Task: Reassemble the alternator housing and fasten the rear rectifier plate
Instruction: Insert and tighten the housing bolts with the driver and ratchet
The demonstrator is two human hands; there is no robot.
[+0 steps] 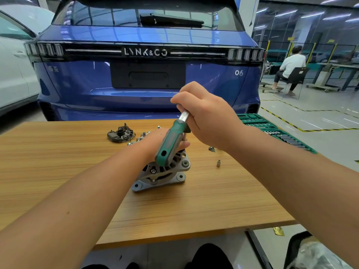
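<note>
The grey alternator housing (165,174) stands on the wooden table (58,167), its mounting ears toward me. My left hand (155,141) rests on top of the housing and grips it. A ratchet wrench with a green handle (171,141) slants over the housing. My right hand (206,115) grips the ratchet's metal head end above the housing. The dark rectifier plate (120,135) lies on the table behind, to the left.
A loose socket (218,163) and screws (211,149) lie to the right of the housing, another bolt (158,127) behind it. A green socket set case (272,131) sits at the table's right. A blue car (147,65) stands just beyond the table.
</note>
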